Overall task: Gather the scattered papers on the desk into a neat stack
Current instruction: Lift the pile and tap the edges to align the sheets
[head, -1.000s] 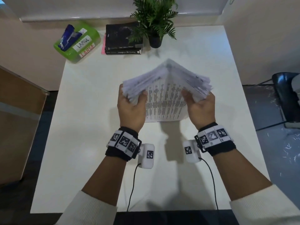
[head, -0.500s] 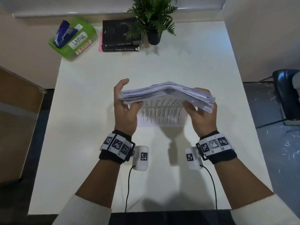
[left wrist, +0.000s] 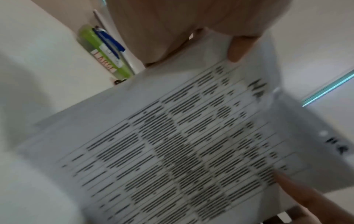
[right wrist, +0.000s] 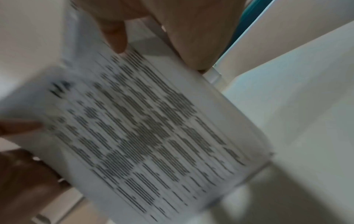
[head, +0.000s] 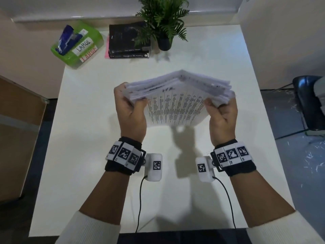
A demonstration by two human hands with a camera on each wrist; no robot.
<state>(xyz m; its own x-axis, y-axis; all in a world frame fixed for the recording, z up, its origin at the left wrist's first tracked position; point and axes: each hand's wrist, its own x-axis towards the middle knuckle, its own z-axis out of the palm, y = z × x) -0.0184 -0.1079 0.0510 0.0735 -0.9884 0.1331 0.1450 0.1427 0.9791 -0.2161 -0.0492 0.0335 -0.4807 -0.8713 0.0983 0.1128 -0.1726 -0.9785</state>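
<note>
White paper fills most of what can be seen from either wrist, and both of those views are smeared, so the printed rows read only as dark dashes. Far left on the desk point(head: 84, 138) sits a green box point(head: 77, 44) labelled LARGE, its near end hanging over the desk corner; beside it lies a pair of dark books point(head: 129, 42), their spine titles too small to read, and a potted fern point(head: 164, 23) whose top is cut off by the frame.

Over the middle of the desk the stack of papers point(head: 177, 95) stands on its lower edge, tilted, the upper edges fanned and uneven, the printed table facing the person. Whether that lower edge touches the desk or hangs just above it I cannot tell; the papers' shadow falls right under it.

On the stack's left side, the left hand point(head: 131, 110) grips the edge: the thumb point(left wrist: 237, 47) lies on the printed face near the top corner, and the other fingers curl behind the sheets, mostly hidden. On the right side, the right hand point(head: 222, 117) clamps the opposite edge the same way, thumb point(right wrist: 114, 37) pressed on the printed face, remaining fingers wrapped round the back and out of sight. The stack sits between the two palms. At the far right, past the desk edge, a dark chair point(head: 309, 103) is cut off.
</note>
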